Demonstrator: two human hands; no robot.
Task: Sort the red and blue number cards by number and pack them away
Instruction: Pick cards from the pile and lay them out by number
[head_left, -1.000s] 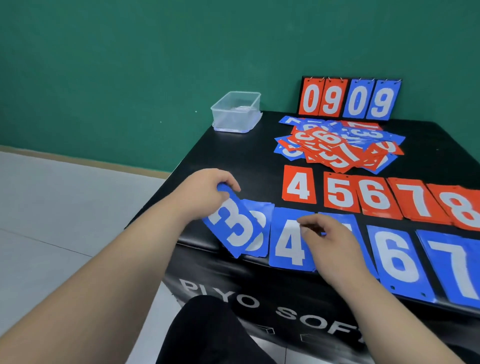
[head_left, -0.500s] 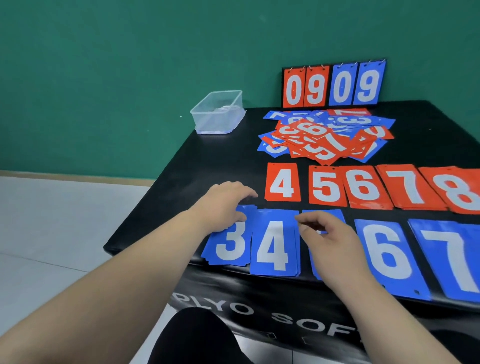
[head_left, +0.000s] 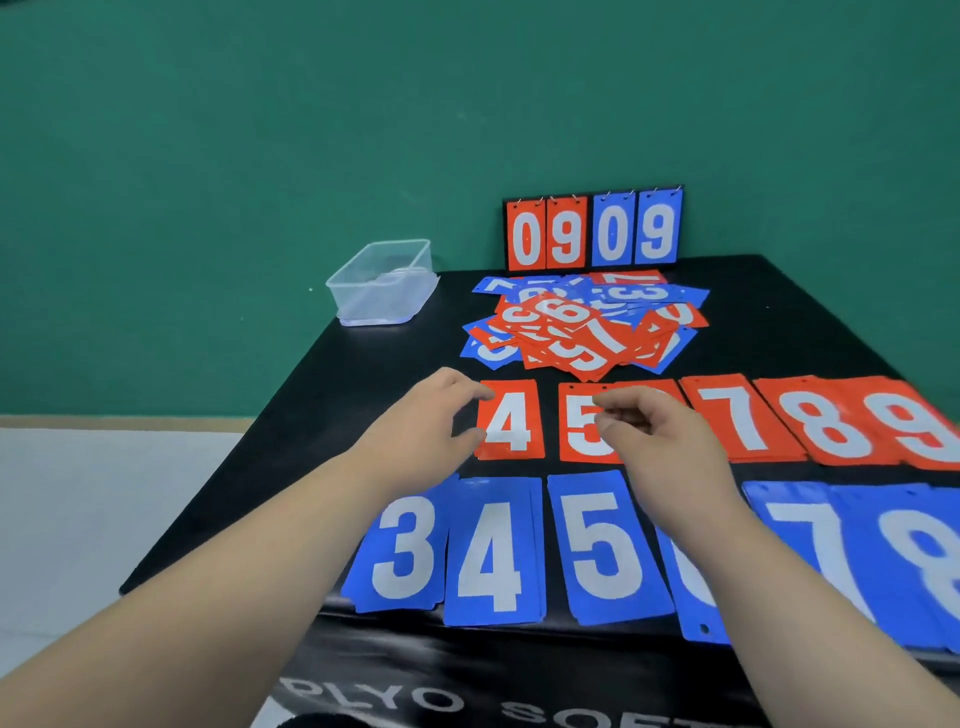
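Note:
Two rows of sorted cards lie on the black table (head_left: 363, 395). The red row holds the red 4 (head_left: 511, 421), red 5 (head_left: 579, 431), red 7 (head_left: 737, 415), red 8 (head_left: 826, 421) and red 9 (head_left: 919, 421). In front of it, the blue row runs from the blue 3 (head_left: 405, 545) and blue 4 (head_left: 491, 551) to the blue 5 (head_left: 602, 540) and on to the right. My left hand (head_left: 431, 415) is at the red 4's left edge, thumb and fingers apart. My right hand (head_left: 654, 436) hovers loosely curled over the red 5 and hides the red 6. Neither hand holds a card.
A mixed pile of unsorted red and blue cards (head_left: 582, 327) lies behind the rows. A scoreboard stand (head_left: 592, 231) showing 09 09 stands at the back edge. A clear plastic box (head_left: 384, 283) sits at the back left corner. The table's left edge drops to a pale floor.
My left hand laid the blue 3 card on its stack and let go. Both hands then moved forward from the blue row to the red row. The camera tilted up.

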